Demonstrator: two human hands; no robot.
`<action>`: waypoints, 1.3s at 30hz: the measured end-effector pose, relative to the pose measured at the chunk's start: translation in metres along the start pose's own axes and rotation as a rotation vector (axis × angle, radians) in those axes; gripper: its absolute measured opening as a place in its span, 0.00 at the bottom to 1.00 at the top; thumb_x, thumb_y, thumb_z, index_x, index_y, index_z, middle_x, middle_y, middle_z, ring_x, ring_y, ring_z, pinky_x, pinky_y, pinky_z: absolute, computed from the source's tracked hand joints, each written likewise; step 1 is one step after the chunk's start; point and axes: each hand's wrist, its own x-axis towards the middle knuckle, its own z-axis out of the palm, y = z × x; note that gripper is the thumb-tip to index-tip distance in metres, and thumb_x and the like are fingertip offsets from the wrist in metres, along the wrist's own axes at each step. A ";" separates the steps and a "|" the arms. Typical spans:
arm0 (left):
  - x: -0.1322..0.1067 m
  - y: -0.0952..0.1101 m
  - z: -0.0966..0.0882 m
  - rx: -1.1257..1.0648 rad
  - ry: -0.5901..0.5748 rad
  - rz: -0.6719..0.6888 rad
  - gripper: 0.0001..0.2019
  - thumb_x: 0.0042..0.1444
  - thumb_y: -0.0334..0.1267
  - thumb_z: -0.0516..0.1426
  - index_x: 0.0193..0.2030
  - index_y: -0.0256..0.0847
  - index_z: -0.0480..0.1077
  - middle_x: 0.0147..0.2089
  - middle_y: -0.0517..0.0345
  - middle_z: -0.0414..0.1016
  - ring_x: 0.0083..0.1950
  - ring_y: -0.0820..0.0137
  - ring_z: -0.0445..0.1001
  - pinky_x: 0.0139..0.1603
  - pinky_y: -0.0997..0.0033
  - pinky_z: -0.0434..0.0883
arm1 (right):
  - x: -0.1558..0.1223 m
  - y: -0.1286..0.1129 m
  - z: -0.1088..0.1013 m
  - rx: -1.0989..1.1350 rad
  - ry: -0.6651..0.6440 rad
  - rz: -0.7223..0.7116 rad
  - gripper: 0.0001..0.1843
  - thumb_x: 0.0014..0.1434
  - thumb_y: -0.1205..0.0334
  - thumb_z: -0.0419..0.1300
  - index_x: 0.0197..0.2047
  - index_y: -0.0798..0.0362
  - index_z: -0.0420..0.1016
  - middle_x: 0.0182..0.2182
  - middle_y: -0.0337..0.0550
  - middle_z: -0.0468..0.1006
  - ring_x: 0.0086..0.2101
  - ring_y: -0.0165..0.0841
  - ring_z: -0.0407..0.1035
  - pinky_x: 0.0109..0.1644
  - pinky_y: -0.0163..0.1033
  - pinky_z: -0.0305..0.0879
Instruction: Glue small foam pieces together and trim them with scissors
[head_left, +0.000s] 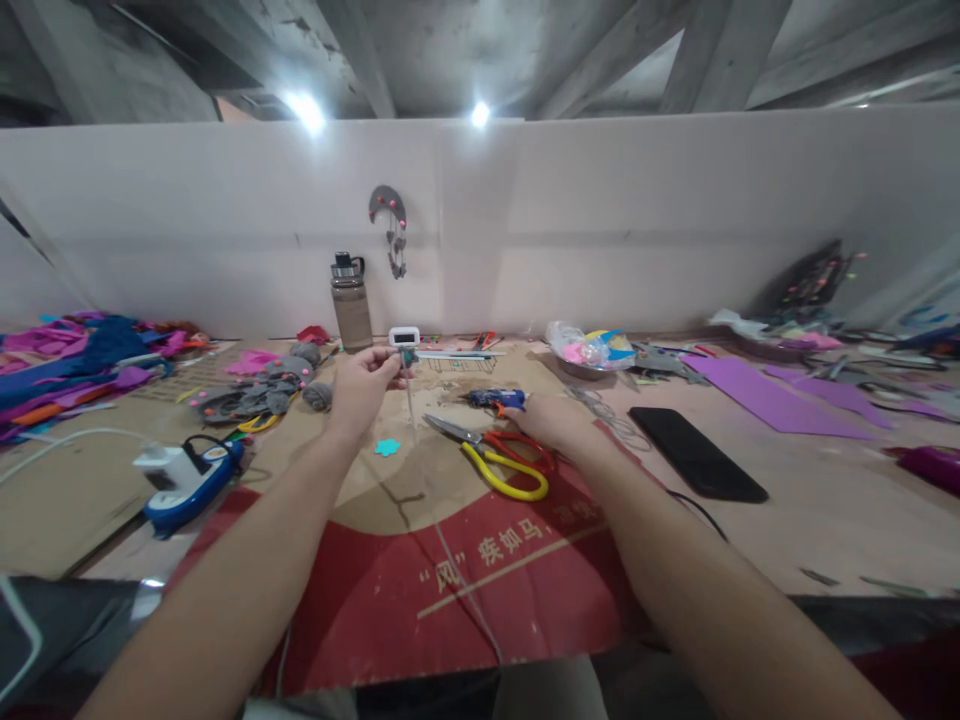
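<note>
My left hand is closed in a pinch on a small dark teal piece, with a thin grey cord hanging below it. To the right, my right hand grips the handle end of a blue glue gun, whose nozzle points left. Its fingers are partly hidden. Scissors with yellow and red handles lie open just in front of the glue gun, blades toward the left. A turquoise flower-shaped piece lies flat on the cardboard between my hands.
A water bottle and small white display device stand behind. Grey felt pieces and a blue power strip lie left. A bowl of wrapped material, black phone and purple sheets lie right.
</note>
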 end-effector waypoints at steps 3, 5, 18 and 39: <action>-0.001 0.001 0.001 -0.119 -0.024 -0.061 0.12 0.43 0.41 0.62 0.31 0.34 0.70 0.30 0.55 0.75 0.29 0.73 0.74 0.28 0.75 0.70 | 0.008 0.004 0.019 0.088 0.024 0.011 0.08 0.47 0.58 0.61 0.27 0.56 0.73 0.27 0.56 0.76 0.28 0.39 0.71 0.30 0.39 0.62; -0.001 0.002 0.001 -0.159 -0.037 -0.107 0.13 0.42 0.41 0.63 0.32 0.35 0.70 0.30 0.55 0.75 0.28 0.74 0.73 0.25 0.78 0.67 | 0.011 0.004 0.026 0.188 0.051 -0.009 0.06 0.46 0.61 0.60 0.23 0.54 0.70 0.22 0.51 0.75 0.23 0.36 0.68 0.26 0.37 0.60; 0.002 -0.003 0.000 -0.357 0.030 -0.266 0.11 0.37 0.36 0.65 0.27 0.35 0.70 0.25 0.60 0.71 0.25 0.79 0.68 0.27 0.79 0.68 | -0.016 -0.033 -0.013 1.146 0.206 -0.277 0.16 0.50 0.61 0.53 0.44 0.52 0.61 0.28 0.37 0.69 0.24 0.27 0.64 0.27 0.34 0.64; -0.002 -0.003 0.006 -0.325 0.009 -0.239 0.11 0.36 0.37 0.65 0.23 0.35 0.68 0.24 0.61 0.69 0.25 0.78 0.67 0.29 0.76 0.67 | -0.046 -0.058 -0.018 0.657 0.290 -0.477 0.15 0.57 0.62 0.50 0.48 0.51 0.62 0.37 0.47 0.73 0.36 0.38 0.68 0.42 0.43 0.63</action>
